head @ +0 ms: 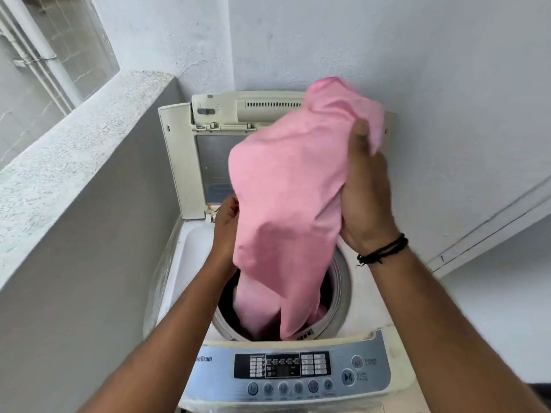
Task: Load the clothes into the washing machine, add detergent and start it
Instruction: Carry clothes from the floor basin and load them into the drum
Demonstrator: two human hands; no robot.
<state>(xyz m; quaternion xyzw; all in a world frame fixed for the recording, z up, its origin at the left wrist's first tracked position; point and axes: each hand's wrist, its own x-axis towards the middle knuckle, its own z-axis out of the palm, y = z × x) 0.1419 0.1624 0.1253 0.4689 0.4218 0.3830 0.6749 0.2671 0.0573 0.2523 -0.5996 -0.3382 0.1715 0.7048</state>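
A white top-loading washing machine [190, 263] stands in front of me with its lid [179, 162] raised against the back wall. A large pink cloth [286, 186] hangs over the round drum opening [343, 281], its lower end down inside the drum. My right hand [366, 192] grips the cloth's upper right side, thumb pressed into the fabric, a black band on the wrist. My left hand [226, 222] holds the cloth's left edge from behind, its fingers mostly hidden by the fabric. The control panel [286, 371] with its buttons faces me at the front.
A grey speckled parapet wall [89, 138] runs close along the machine's left side. White walls close in behind and to the right. Something dark shows in the drum beneath the pink cloth.
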